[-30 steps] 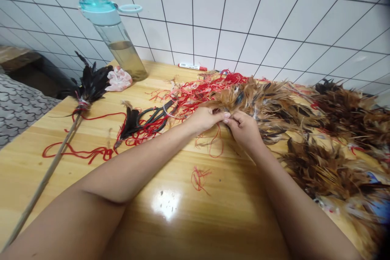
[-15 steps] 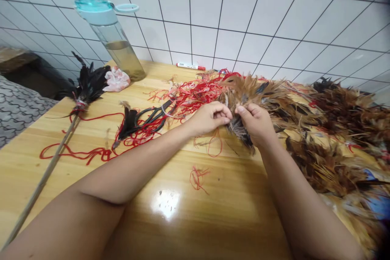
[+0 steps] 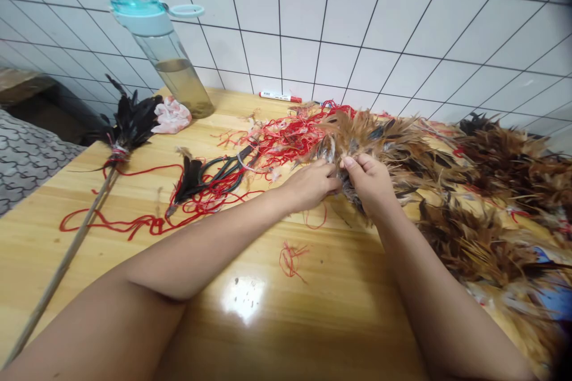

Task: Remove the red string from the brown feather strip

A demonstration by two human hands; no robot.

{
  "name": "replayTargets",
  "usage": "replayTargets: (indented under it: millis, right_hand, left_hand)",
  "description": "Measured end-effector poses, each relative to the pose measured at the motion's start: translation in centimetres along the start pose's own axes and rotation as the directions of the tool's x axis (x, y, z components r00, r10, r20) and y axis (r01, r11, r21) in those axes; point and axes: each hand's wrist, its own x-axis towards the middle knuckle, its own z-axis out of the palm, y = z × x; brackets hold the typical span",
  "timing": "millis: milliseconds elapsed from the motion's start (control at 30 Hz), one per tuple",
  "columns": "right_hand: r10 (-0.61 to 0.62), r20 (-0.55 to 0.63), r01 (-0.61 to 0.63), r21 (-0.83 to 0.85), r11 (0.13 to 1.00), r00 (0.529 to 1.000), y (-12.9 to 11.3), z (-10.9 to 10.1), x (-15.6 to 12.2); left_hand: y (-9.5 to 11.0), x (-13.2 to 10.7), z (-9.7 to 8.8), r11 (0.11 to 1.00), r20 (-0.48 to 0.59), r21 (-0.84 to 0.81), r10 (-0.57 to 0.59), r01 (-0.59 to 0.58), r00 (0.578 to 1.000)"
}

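Both hands work close together at the near edge of a bunch of brown feathers [image 3: 353,131] on the wooden table. My left hand [image 3: 311,183] has its fingers curled in among the feathers; what is between the fingertips is hidden. Thumb and forefinger of my right hand [image 3: 370,181] pinch at the lower part of the same bunch. Grey, downy feathers show between and below the hands. Tangled red string [image 3: 292,137] lies just behind my left hand.
Black scissors [image 3: 223,172] lie amid red string left of the hands. A stick with black feathers [image 3: 129,125], a crumpled tissue [image 3: 172,116] and a water bottle [image 3: 172,59] are further left. More brown feathers [image 3: 482,238] cover the right side. A marker [image 3: 280,97] lies by the tiled wall.
My left hand has turned knuckles-up, its fingers now reaching into the feathers. My right hand has shifted slightly left and stays pinched at the bunch.
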Motion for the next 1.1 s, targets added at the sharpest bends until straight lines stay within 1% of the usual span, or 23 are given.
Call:
replayTargets:
  millis: [100,267,367,467,600,733,833,900,1000,1100]
  right_hand:
    - [-0.019,0.005,0.019,0.002,1.000,1.000,0.4,0.1,0.1]
    - [-0.039,-0.022,0.039,-0.029,0.999,0.999,0.7,-0.2,0.3]
    - [-0.044,-0.032,0.041,-0.089,0.995,0.999,0.7,-0.5,0.4]
    - [-0.045,-0.024,0.040,-0.178,0.983,0.999,0.8,-0.6,0.4]
    - [-0.048,0.011,0.049,-0.309,0.950,0.999,0.5,-0.5,0.3]
    - [-0.053,0.020,0.057,-0.383,0.922,0.998,0.2,-0.4,0.2]
    - [-0.033,0.057,0.052,-0.356,0.933,0.998,0.2,-0.4,0.2]
    - [0.016,0.113,0.019,-0.297,0.955,0.994,0.3,-0.4,0.2]
    - [0.088,0.191,-0.051,-0.189,0.981,0.978,0.4,-0.4,0.2]
    - [0.107,0.228,-0.082,-0.118,0.990,0.968,0.2,-0.4,0.1]
  left_hand:
    - [0.1,0.0,-0.6,0.999,-0.052,-0.042,-0.019,0.017,0.998]
    - [-0.1,0.1,-1.8,0.969,-0.150,-0.243,-0.070,0.032,0.986]
    - [-0.5,0.2,-2.3,0.940,-0.192,-0.334,-0.146,0.075,0.971]
    - [-0.8,0.3,-2.7,0.923,-0.244,-0.368,-0.215,0.115,0.945]
    - [-0.9,0.4,-3.2,0.925,-0.323,-0.374,-0.193,0.063,0.927]
    - [-0.9,0.3,-3.3,0.934,-0.348,-0.356,-0.145,0.012,0.926]
    - [-1.0,0.3,-3.1,0.947,-0.372,-0.319,-0.095,-0.031,0.923]
    - [-1.1,0.2,-3.0,0.955,-0.376,-0.294,-0.072,-0.046,0.924]
    - [-1.1,0.2,-3.2,0.966,-0.342,-0.254,-0.054,-0.037,0.938]
    - [-1.1,0.2,-3.6,0.972,-0.307,-0.231,-0.042,-0.032,0.951]
